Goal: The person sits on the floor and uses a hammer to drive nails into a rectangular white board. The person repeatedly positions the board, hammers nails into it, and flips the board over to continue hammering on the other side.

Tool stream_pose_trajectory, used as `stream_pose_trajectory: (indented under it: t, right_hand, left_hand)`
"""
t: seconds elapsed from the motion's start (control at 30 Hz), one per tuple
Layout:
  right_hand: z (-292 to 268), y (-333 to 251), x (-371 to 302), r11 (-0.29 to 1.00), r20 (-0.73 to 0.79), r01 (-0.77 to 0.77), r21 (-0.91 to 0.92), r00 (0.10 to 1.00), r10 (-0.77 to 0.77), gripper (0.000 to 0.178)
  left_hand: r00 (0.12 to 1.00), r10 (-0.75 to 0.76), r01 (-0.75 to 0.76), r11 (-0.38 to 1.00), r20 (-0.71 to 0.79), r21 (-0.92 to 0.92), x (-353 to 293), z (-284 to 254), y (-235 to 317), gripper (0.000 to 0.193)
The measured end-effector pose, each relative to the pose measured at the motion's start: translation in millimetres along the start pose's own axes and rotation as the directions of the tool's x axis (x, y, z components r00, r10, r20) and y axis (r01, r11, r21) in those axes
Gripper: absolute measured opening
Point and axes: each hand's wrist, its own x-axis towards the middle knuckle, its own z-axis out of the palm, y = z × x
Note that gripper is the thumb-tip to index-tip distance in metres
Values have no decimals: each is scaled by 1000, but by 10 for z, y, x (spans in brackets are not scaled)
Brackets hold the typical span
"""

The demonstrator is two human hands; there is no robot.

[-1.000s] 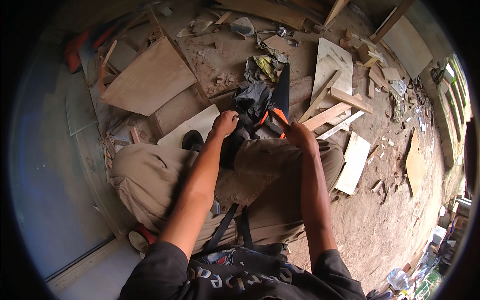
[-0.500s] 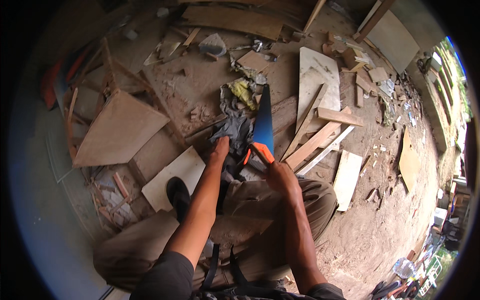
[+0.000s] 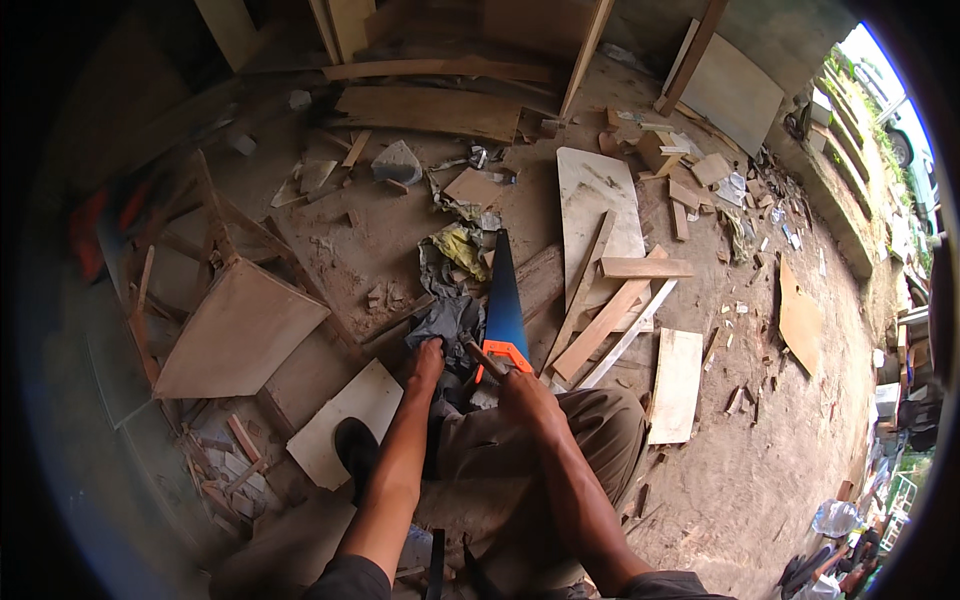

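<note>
My left hand (image 3: pixel 427 362) is closed at the near edge of a crumpled grey sheet (image 3: pixel 447 320); its fingertips are hidden, and I cannot make out what is in them. In my right hand (image 3: pixel 533 402), closed above my right knee, is a short brown wooden stick (image 3: pixel 485 358). Its free end points up and left, toward my left hand. Just beyond lies a handsaw (image 3: pixel 505 310) with a dark blue blade and an orange handle, the blade pointing away. The stick crosses in front of the saw's handle.
Stacked wooden strips (image 3: pixel 610 325) and a pale board (image 3: pixel 600 205) lie right of the saw. A bare panel (image 3: pixel 345 425) is beside my left shoe (image 3: pixel 356 447). Farther left stands a broken wooden frame with a panel (image 3: pixel 245 330). Wood scraps litter the floor.
The view has tilted up, so the floor sits lower in the picture. My right hand has shifted slightly left relative to the saw, bringing the stick closer to my left hand.
</note>
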Motion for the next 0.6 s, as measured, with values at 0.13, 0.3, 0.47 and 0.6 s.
stream_pose_trajectory:
  t: [0.13,0.3,0.47,0.6]
  right_hand:
    - [-1,-50,-3,998,10,51,-28,999,-51,30]
    - [176,-32,-71,998,-15,58,-28,998,-59,29]
    - [206,36,-119,984,-74,159,-77,984,-164,31]
    - [229,-155,-380,969,-113,185,-163,972,-204,33]
  left_hand:
    - [981,79,-105,983,-175,-148,-127,-141,-43,14]
    - [964,-181,143,971,-197,-192,-917,-385,26,18]
    - [892,-256,74,897,-374,-436,-1657,-443,-219,17]
    - [852,-479,22,435,-211,-900,-2402,-536,-252,15]
